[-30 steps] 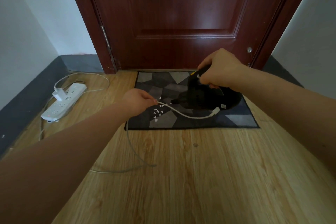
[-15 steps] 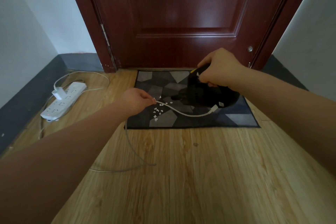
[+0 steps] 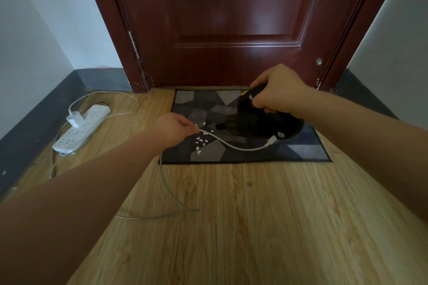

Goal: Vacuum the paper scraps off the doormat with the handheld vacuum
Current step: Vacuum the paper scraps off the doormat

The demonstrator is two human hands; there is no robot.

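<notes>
We gripped the black handheld vacuum (image 3: 257,120) with our right hand (image 3: 278,90), fingers curled round its handle, its body over the middle of the patterned doormat (image 3: 303,150) before the red-brown door (image 3: 231,18). Our left hand (image 3: 176,127) pinched the white charging cable (image 3: 231,144), which curved across the mat to its plug (image 3: 272,140) at the vacuum's rear. The paper scraps (image 3: 201,140) lay on the mat's left part, just beside our left fingers. A white power strip (image 3: 81,127) sat on the wooden floor (image 3: 254,227) at left.
</notes>
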